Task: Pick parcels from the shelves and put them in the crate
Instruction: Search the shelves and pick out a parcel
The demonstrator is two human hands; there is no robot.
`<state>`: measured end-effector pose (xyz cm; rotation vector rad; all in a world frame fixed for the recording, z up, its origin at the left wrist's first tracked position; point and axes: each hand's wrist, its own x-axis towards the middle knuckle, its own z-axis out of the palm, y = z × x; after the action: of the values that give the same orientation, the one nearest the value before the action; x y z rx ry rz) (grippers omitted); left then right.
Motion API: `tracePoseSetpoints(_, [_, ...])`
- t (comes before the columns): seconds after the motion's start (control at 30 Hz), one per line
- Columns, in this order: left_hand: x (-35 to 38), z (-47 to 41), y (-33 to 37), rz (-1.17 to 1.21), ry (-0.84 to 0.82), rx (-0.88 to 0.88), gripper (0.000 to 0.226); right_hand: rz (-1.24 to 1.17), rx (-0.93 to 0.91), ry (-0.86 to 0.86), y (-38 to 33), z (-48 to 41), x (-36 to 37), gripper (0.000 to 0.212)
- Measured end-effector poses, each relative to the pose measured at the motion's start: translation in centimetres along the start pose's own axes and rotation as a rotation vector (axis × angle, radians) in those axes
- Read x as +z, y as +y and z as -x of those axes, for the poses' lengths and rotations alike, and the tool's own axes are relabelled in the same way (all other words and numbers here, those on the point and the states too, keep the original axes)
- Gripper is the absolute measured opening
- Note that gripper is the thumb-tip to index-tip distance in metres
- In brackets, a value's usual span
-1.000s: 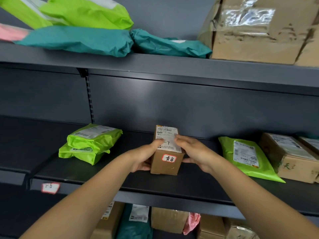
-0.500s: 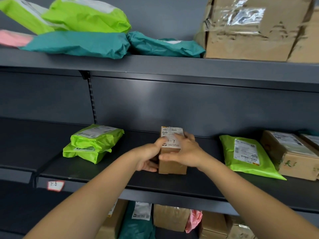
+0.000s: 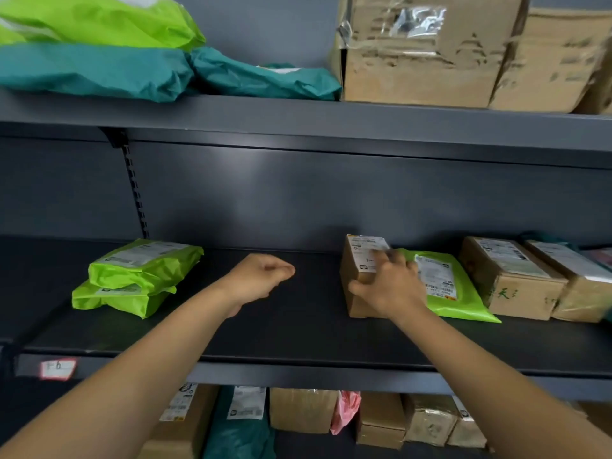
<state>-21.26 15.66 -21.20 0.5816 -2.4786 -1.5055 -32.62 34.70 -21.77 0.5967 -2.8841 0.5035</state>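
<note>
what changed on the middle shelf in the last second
The left hand let go of the small cardboard box and drew away, fingers curled. The right hand alone slid the box right, up against the green mailer. The stacked green parcels stayed put.

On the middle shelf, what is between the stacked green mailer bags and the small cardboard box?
Head view: only the left hand, fingers curled, empty, above bare shelf. The right hand grips the small cardboard box.
</note>
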Motion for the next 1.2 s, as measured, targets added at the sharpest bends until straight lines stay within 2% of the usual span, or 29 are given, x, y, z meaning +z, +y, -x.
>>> tracePoseSetpoints(0.2, [-2.5,0.3,0.0,-0.052,0.158,0.128,0.009,0.024,-0.037,0.017,0.0,-0.5,-0.7,0.083])
tracePoseSetpoints(0.37, [-7.8,1.4,-2.0,-0.26,0.419,0.175,0.015,0.055,-0.314,0.154,-4.9,0.1,-1.7,0.068])
tracePoseSetpoints(0.5, [-12.6,3.2,-5.3,-0.458,0.562,0.077,0.029,0.044,-0.495,0.057,-10.7,1.4,0.1,0.071])
tracePoseSetpoints(0.67, [-17.3,5.4,-9.9,-0.615,0.618,-0.022,0.039,-0.041,-0.599,-0.13,-17.7,2.8,3.2,0.077])
tracePoseSetpoints(0.87, [-19.0,6.2,-12.5,-0.603,0.63,-0.077,0.051,-0.311,-0.504,-0.401,-23.6,2.9,6.2,0.08])
tracePoseSetpoints(1.07, [-19.3,4.9,-13.2,-0.367,0.509,-0.175,0.064,-0.616,-0.27,-0.484,-25.1,1.7,8.0,0.074])
tracePoseSetpoints(1.2, [-18.9,4.2,-13.3,-0.279,0.455,-0.145,0.063,-0.745,-0.179,-0.517,-25.5,1.5,9.2,0.072])
